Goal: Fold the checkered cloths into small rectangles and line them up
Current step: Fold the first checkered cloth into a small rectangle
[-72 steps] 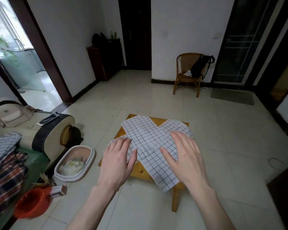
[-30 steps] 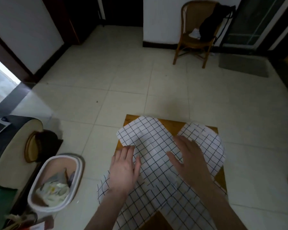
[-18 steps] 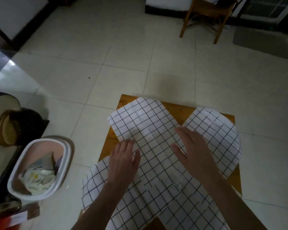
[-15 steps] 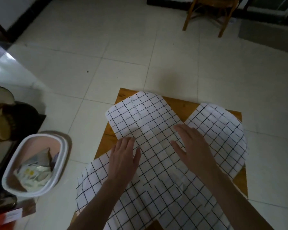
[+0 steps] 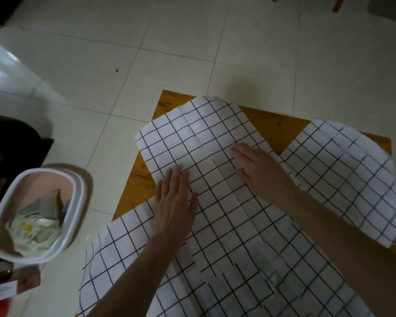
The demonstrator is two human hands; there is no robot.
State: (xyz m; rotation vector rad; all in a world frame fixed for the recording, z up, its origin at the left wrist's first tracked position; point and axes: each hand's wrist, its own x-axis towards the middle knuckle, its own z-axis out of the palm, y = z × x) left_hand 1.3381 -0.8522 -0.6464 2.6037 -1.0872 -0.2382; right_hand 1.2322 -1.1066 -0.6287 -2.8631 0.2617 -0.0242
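Observation:
White cloths with a black grid lie crossed over a small wooden table (image 5: 270, 125). The top checkered cloth (image 5: 201, 136) runs from the far left corner toward me. A second cloth (image 5: 352, 170) spreads to the right and hangs over the edge; another part (image 5: 114, 245) droops off the near left. My left hand (image 5: 173, 204) lies flat with straight fingers on the top cloth. My right hand (image 5: 258, 170) presses flat on it too, a little farther away. Neither hand grips anything.
A white and pink bin (image 5: 30, 216) with wrappers inside stands on the tiled floor to the left of the table. Dark objects sit at the far left edge. Chair legs (image 5: 336, 4) show at the top right. Pale floor tiles surround the table.
The view has tilted down and closer to the table. Both hands have stayed flat on the top cloth, sliding slightly outward along it.

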